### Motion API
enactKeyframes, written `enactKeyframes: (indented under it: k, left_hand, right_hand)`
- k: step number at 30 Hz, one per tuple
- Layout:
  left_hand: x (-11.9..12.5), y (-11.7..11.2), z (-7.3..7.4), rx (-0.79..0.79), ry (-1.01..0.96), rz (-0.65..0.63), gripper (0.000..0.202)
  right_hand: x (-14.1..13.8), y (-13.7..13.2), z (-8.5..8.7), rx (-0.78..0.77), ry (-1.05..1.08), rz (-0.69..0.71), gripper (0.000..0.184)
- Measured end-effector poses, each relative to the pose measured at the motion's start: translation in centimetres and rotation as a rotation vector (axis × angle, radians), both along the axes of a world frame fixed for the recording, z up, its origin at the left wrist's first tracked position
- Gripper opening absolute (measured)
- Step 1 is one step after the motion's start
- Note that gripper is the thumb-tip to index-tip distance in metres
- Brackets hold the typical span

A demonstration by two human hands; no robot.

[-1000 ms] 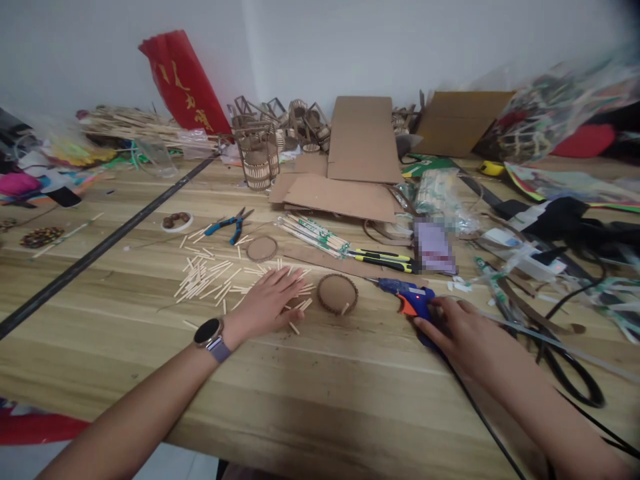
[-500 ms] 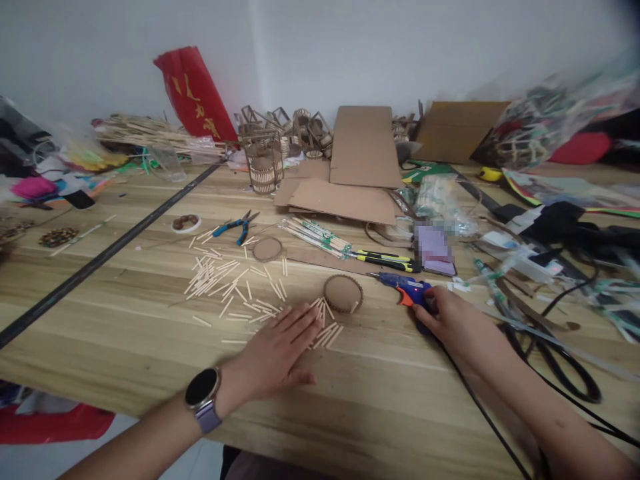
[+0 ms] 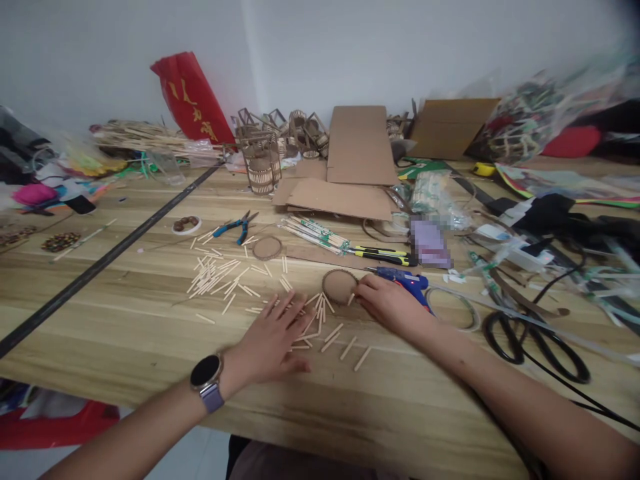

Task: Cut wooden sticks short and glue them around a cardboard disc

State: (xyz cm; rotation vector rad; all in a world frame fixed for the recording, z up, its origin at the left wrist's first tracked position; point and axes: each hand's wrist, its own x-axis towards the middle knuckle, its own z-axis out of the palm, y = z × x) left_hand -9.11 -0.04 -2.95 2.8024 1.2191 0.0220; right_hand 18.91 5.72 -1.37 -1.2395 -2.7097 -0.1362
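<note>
My left hand, a watch on its wrist, lies with fingers spread over small cut wooden sticks. Its fingertips cover part of the pile. My right hand has its fingers bent together at the right edge of a round cardboard disc with a dark rim. A short stick shows by those fingertips; whether they pinch it or the rim is hidden. Behind the right hand lies a blue glue gun, out of its grasp. Several sticks sit between both hands.
A second disc, blue pliers and a yellow-black utility knife lie beyond the sticks. Black-handled scissors and a cord are at right. Cardboard sheets and small stick baskets stand at the back.
My right hand has let go of the glue gun and moved left to the disc's edge. My left hand has shifted slightly left, and several sticks now lie spread toward the right.
</note>
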Motion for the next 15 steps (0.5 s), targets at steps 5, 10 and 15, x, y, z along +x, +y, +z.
enactKeyframes:
  k: [5, 10, 15]
  left_hand:
    - [1.5, -1.6, -0.4, 0.004, -0.055, -0.134, 0.086]
    - [4.5, -2.2, 0.0, -0.006, -0.155, -0.266, 0.083]
    - [5.9, -1.9, 1.0, 0.019, -0.139, -0.303, 0.085]
  right_hand:
    - [-0.6, 1.2, -0.2, 0.025, -0.011, -0.045, 0.019]
    - [-0.5, 1.0, 0.4, 0.017, 0.041, -0.088, 0.021]
    - [0.9, -2.8, 1.2, 0.061, 0.347, -0.144, 0.028]
